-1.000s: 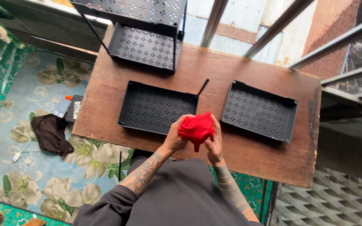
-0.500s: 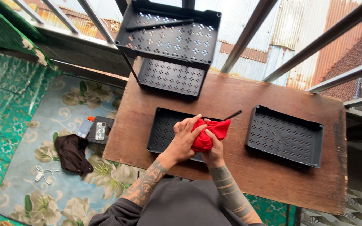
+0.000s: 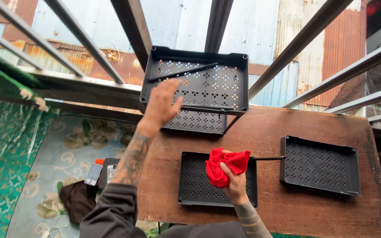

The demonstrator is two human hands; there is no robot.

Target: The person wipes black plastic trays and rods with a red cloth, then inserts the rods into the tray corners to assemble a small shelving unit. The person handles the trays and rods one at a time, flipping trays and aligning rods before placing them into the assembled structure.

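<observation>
I see right hand [image 3: 236,181] nearest, fingers clamped on bunched red cloth [image 3: 224,165], cloth bulging above and left of knuckles. Perforated black tray [image 3: 195,185] flat on wooden table [image 3: 314,211] directly beneath that hand; thin black rod [image 3: 267,158] just right of cloth. Second tray [image 3: 320,165] further right. Left hand [image 3: 162,105] farther out, fingers spread open, at front-left edge of raised upper tray [image 3: 199,79]; contact unclear.

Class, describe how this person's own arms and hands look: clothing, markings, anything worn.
Both hands are bare, without gloves. The left hand and right hand lead to forearms covered in dark tattoos. A dark grey sleeve is pushed up on the left arm.
</observation>
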